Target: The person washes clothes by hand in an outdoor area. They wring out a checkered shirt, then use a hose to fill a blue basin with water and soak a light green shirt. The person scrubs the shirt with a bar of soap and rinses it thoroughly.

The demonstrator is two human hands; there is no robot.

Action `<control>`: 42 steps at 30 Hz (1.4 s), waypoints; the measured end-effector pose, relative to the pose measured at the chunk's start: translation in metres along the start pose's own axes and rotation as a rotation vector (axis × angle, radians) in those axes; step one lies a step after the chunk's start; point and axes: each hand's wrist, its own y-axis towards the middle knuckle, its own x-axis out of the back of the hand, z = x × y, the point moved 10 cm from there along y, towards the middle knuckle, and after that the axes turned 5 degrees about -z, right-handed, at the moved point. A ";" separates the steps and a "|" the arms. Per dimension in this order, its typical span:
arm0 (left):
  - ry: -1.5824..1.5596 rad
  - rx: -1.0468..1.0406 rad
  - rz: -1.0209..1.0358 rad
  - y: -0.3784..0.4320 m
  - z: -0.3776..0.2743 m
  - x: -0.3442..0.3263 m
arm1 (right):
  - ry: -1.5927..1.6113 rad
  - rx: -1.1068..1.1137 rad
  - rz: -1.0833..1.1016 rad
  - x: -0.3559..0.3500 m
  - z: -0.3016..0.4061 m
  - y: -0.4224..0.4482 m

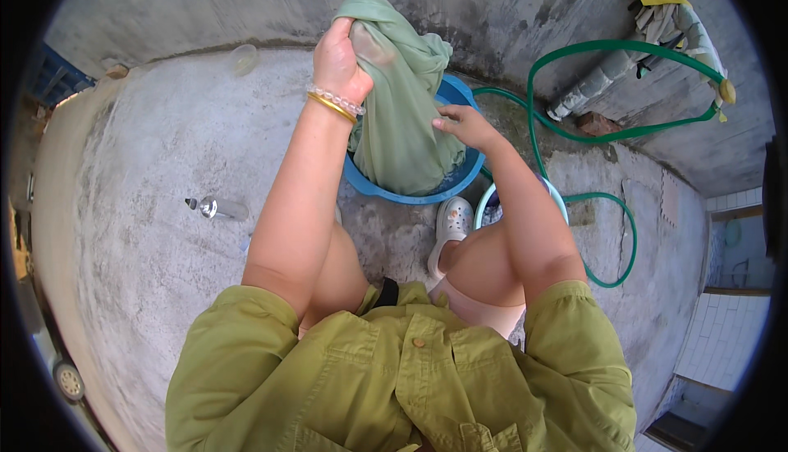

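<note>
My left hand (343, 65) grips a wet, pale green cloth (400, 119) near its top and holds it up. The fingers show faintly through the thin fabric. Below, the cloth hangs in folds into a round blue plastic basin (411, 196), where a little water shows at the right. At the cloth's right side is my right hand (463, 125), fingers apart and holding nothing; whether the fingertips touch the fabric I cannot tell. A bracelet of clear beads (337, 98) and a gold-coloured bangle (332, 107) circle my left wrist.
Beside my right shoe (454, 221) stands a pale bucket (559, 201), partly behind my forearm. A green hose (530, 82) loops at the right, near a wall pipe (594, 85) and a brick (597, 124). A clear bottle (225, 208) lies on the concrete at left; a clear bowl (244, 60) lies farther back.
</note>
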 end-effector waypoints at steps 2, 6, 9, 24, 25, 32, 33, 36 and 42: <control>-0.010 0.021 0.020 0.003 0.003 0.001 | 0.014 -0.176 -0.066 0.004 -0.016 0.007; 0.192 0.021 0.054 0.004 0.009 0.007 | 0.834 -0.408 -0.652 0.029 -0.030 -0.004; 0.494 0.109 -0.001 -0.008 0.028 0.018 | 1.167 -0.407 -0.641 0.053 0.003 -0.003; 1.869 -0.037 0.045 -0.053 0.122 0.084 | 1.657 0.336 -0.372 0.098 0.118 -0.029; 1.819 -0.063 -0.058 -0.049 0.111 0.089 | 1.669 0.349 -0.365 0.098 0.119 -0.030; 1.815 -0.748 0.206 -0.105 0.089 -0.029 | 1.714 0.389 -0.459 0.125 0.099 -0.037; 1.845 -0.817 0.280 -0.112 0.095 -0.029 | 1.729 0.392 -0.488 0.126 0.100 -0.038; 1.787 -0.178 0.053 -0.094 0.123 0.040 | 1.772 0.422 -0.523 0.125 0.108 -0.040; 1.687 0.071 -0.221 -0.052 0.125 0.131 | 1.710 0.503 -0.369 0.108 0.149 -0.040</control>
